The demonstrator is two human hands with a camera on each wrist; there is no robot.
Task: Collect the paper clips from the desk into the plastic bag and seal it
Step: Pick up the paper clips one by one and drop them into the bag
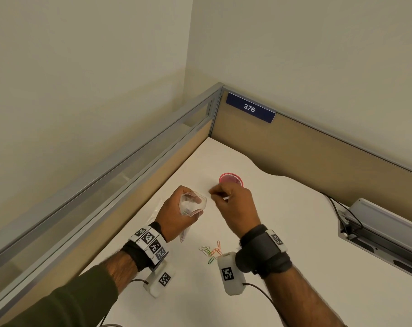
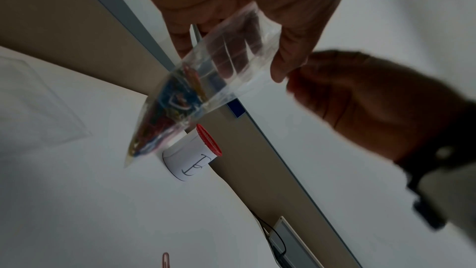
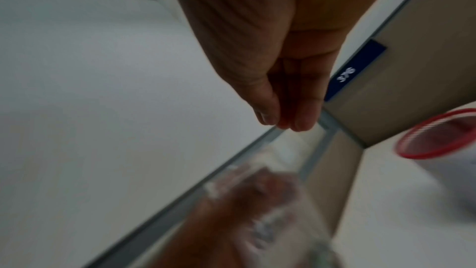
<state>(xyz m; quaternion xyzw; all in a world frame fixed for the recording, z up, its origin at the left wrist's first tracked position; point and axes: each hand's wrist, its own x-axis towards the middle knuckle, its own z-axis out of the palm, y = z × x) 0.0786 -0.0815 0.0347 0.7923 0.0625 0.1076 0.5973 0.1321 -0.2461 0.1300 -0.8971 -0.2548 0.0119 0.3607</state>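
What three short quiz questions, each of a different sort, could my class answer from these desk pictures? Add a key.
1. True or false: the plastic bag lies flat on the desk.
2. Which hand holds the bag? A) left hand B) right hand
3. Fill in: loose paper clips still lie on the ____.

Key: 1 false, it is held up, clips already inside. 2 A. 3 desk.
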